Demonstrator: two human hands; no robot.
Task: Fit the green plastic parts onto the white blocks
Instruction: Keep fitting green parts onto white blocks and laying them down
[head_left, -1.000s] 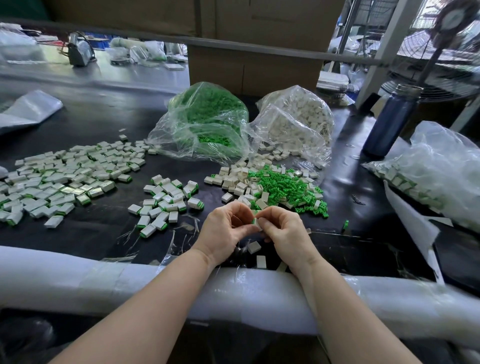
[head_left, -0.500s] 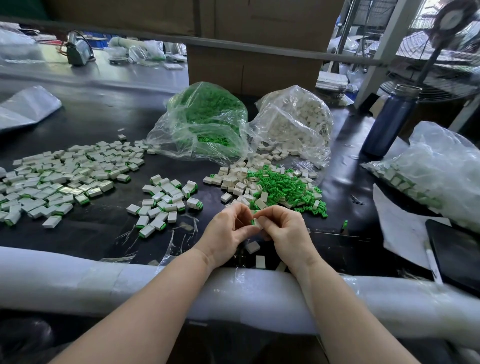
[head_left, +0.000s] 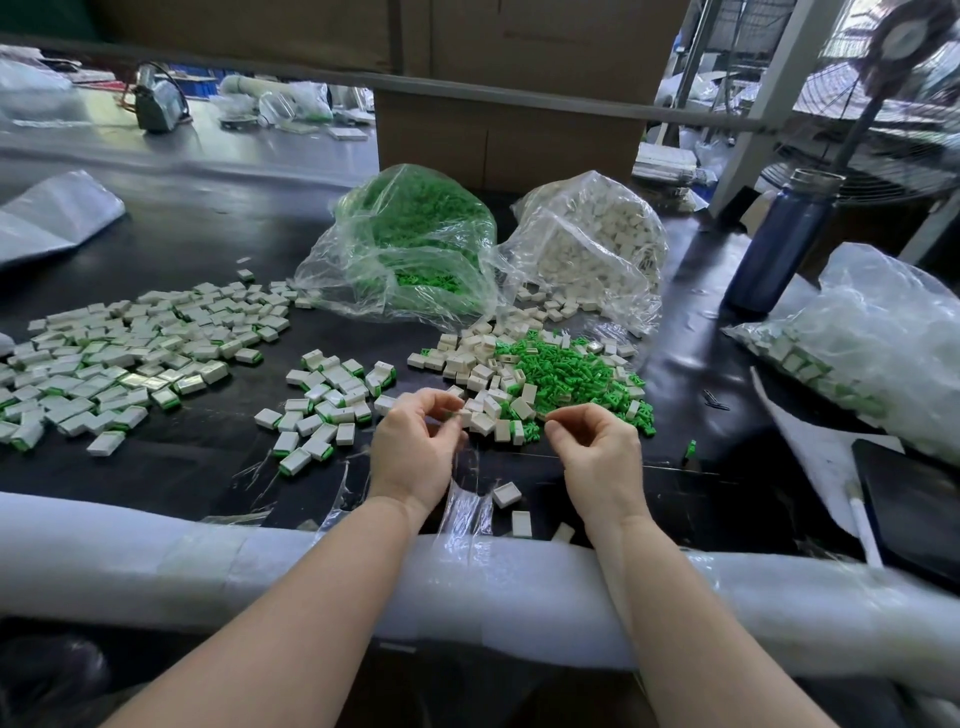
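A loose heap of green plastic parts (head_left: 571, 374) lies mixed with bare white blocks (head_left: 480, 364) just beyond my hands. My left hand (head_left: 415, 452) pinches a small white block with a green part (head_left: 460, 414) at its fingertips. My right hand (head_left: 597, 452) hovers apart from it to the right, by the near edge of the green heap. Its fingers are curled, and I see nothing in them. Fitted blocks lie in a small group (head_left: 332, 400) and a wide spread (head_left: 130, 353) to the left.
Behind the heap stand a clear bag of green parts (head_left: 415, 244) and a bag of white blocks (head_left: 597, 244). A blue bottle (head_left: 779, 239), another bag (head_left: 883, 338) and a black tablet (head_left: 914, 504) sit on the right. White foam padding (head_left: 208, 561) covers the near edge.
My hands were pressed together over one block; now they have drawn apart. The left keeps the block and the right has moved right toward the green heap.
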